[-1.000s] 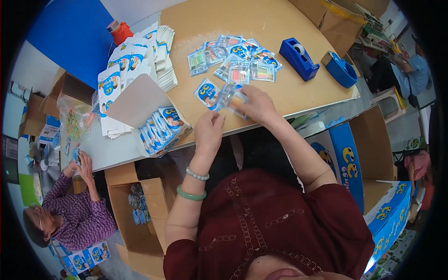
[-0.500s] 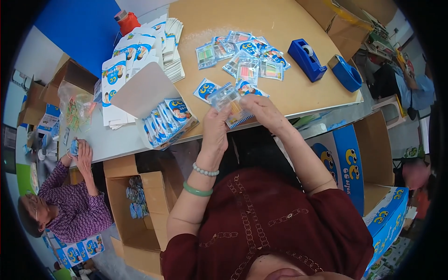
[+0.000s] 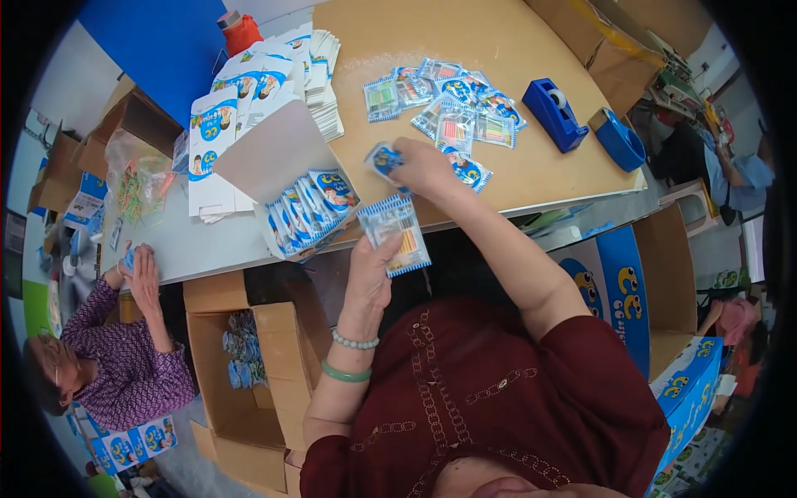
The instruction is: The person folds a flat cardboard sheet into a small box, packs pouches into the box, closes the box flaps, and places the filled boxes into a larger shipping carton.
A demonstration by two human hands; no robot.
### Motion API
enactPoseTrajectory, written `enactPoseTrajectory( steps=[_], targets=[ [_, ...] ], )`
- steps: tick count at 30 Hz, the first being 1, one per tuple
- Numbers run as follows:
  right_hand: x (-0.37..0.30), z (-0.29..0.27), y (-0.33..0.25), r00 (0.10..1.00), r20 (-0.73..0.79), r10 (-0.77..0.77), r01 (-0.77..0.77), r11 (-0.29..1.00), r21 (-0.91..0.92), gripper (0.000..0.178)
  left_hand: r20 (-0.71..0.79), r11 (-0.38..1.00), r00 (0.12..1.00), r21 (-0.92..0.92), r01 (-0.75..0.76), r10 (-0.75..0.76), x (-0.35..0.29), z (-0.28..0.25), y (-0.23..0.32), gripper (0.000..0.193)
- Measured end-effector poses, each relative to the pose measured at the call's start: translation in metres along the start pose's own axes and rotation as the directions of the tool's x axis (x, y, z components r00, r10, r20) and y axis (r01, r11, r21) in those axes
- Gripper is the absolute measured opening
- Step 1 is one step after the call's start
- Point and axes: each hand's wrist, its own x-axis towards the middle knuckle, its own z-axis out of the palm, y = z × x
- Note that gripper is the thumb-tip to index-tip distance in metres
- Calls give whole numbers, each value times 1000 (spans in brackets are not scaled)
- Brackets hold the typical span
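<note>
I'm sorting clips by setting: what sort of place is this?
Probably a packing workshop: a pile of small sachets, a stack of flat printed cartons and a blue tape dispenser share one worktable.

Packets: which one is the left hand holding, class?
The clear-faced packet with yellow-orange contents, gripped in the left hand; the right hand holds a blue-printed packet, and loose packets lie on the table.

Printed lettering on blue-white packets [image 3: 469, 170], flat cartons [image 3: 214, 126], blue box [image 3: 613, 257].
</note>
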Motion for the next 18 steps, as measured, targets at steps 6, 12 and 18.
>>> enactPoseTrajectory(
  steps=[6,12,18],
  targets=[
    [-41,-23,51,970,-240,-39,-40,949,-312,41,28,998,998,-12,-62,62,8,13,-5,32],
    [-50,-50,53,968,-149,204,-215,975,-63,40,37,985,989,95,-146,143,19,37,-1,30],
    [-79,-24,35,971,235,-43,-208,332,920,30,50,954,974,195,-226,220,25,48,5,27]
  ],
)
